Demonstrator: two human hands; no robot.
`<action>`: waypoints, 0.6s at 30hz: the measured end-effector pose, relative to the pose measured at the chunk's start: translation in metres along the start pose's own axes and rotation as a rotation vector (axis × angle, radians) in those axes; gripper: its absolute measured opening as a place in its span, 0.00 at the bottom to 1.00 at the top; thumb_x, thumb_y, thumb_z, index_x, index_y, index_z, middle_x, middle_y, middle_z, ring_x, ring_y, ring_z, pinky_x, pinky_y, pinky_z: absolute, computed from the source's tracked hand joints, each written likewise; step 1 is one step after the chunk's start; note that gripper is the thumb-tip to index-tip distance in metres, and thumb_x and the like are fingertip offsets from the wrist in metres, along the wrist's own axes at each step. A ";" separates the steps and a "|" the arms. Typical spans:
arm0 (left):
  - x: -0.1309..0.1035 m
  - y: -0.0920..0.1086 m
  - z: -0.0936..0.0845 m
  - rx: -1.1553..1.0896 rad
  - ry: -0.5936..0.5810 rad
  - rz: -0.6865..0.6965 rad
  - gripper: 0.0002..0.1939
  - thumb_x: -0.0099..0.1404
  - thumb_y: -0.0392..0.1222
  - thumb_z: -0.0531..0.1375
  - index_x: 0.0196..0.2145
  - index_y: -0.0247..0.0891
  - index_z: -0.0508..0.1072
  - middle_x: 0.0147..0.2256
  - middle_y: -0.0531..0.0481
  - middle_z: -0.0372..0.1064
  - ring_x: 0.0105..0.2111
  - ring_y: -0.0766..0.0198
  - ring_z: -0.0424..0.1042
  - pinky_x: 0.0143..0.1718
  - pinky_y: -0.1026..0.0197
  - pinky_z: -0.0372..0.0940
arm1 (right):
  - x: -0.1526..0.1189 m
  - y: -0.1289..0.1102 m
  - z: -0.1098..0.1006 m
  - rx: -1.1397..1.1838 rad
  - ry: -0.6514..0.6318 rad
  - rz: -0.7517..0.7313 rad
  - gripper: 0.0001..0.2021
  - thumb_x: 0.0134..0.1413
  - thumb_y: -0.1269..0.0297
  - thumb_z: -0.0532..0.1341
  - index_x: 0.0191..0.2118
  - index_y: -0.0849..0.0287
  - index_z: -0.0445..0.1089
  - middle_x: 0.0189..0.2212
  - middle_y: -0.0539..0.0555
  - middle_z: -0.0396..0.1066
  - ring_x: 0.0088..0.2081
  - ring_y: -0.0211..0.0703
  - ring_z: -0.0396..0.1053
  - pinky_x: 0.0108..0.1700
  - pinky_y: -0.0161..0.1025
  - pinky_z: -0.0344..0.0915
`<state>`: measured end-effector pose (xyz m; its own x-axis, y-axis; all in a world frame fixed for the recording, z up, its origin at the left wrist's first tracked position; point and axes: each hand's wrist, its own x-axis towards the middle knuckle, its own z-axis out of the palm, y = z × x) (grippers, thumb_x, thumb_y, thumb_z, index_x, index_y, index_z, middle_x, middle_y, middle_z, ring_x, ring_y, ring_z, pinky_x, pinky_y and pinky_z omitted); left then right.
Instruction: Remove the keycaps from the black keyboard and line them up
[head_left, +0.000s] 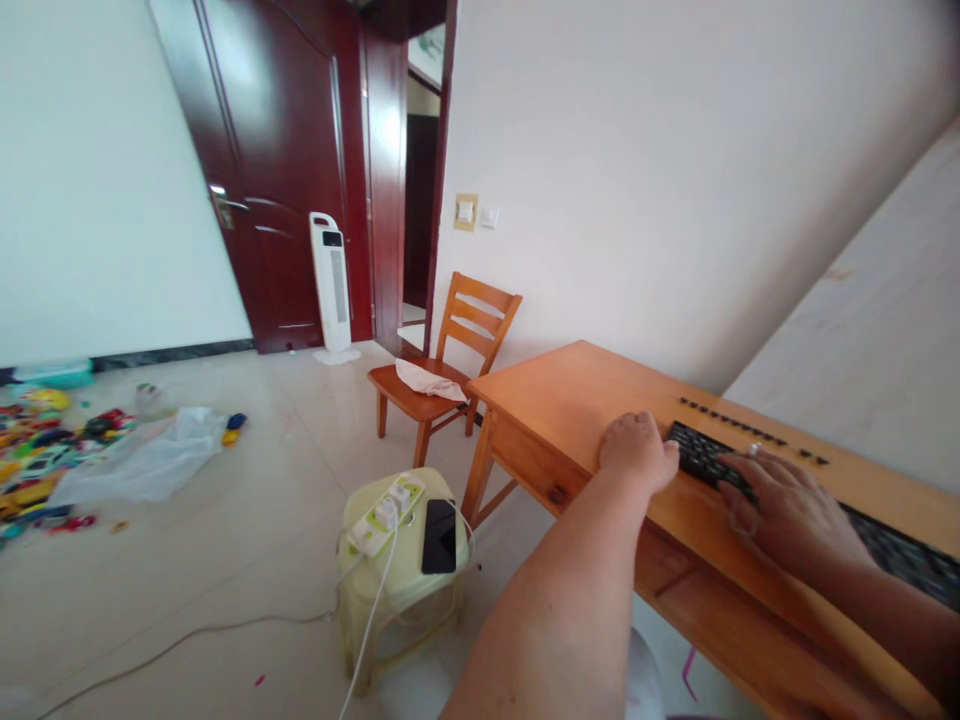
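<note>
A black keyboard (705,455) lies along the wooden desk (570,390), running off toward the right edge. Behind it, small black pieces that look like keycaps (735,422) are lined up in a row. My left hand (636,450) rests at the keyboard's left end, fingers curled in and thumb toward its edge; whatever may be inside is hidden. Over the keys, my right hand (795,505) has its fingers bent together. A small whitish bit shows by its fingertips and a thin pale loop (742,515) below; I cannot make out what it holds.
Left of the desk, a pale plastic stool (401,590) carries a power strip (386,515) and a phone (439,536); cables trail to the floor. A wooden chair (427,393) with a cloth stands behind. Toys (45,460) and a plastic bag (157,455) cover the floor at far left.
</note>
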<state>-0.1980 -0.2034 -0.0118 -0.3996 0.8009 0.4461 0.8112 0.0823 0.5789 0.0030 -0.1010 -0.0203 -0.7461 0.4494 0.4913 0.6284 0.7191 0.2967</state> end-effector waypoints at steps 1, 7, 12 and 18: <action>0.001 -0.001 -0.001 -0.032 -0.004 -0.027 0.21 0.66 0.50 0.51 0.49 0.30 0.66 0.47 0.34 0.68 0.50 0.51 0.67 0.52 0.53 0.62 | 0.009 -0.010 -0.002 0.011 0.006 -0.027 0.24 0.59 0.54 0.48 0.57 0.57 0.64 0.56 0.63 0.64 0.60 0.57 0.58 0.57 0.53 0.60; 0.004 -0.009 -0.007 -0.218 -0.019 -0.178 0.23 0.66 0.47 0.50 0.54 0.31 0.63 0.52 0.35 0.66 0.53 0.53 0.65 0.54 0.55 0.61 | 0.050 -0.059 -0.003 0.069 -0.072 -0.146 0.21 0.59 0.63 0.51 0.57 0.57 0.64 0.58 0.61 0.64 0.62 0.53 0.55 0.60 0.52 0.57; -0.004 -0.011 -0.009 -0.283 -0.001 -0.163 0.22 0.67 0.45 0.47 0.54 0.32 0.63 0.53 0.35 0.65 0.54 0.55 0.65 0.55 0.56 0.61 | 0.062 -0.071 0.007 0.060 -0.150 -0.131 0.20 0.59 0.65 0.51 0.56 0.56 0.65 0.60 0.64 0.60 0.62 0.54 0.55 0.59 0.52 0.58; -0.010 -0.009 -0.014 -0.269 -0.012 -0.155 0.21 0.68 0.43 0.45 0.53 0.32 0.64 0.51 0.34 0.66 0.52 0.54 0.66 0.53 0.54 0.62 | 0.073 -0.077 0.005 0.020 -0.231 -0.159 0.22 0.57 0.67 0.52 0.57 0.55 0.66 0.60 0.62 0.61 0.61 0.54 0.56 0.58 0.51 0.59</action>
<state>-0.2073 -0.2203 -0.0112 -0.5036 0.7981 0.3308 0.5981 0.0458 0.8001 -0.1006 -0.1208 -0.0118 -0.8668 0.4373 0.2397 0.4967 0.7994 0.3380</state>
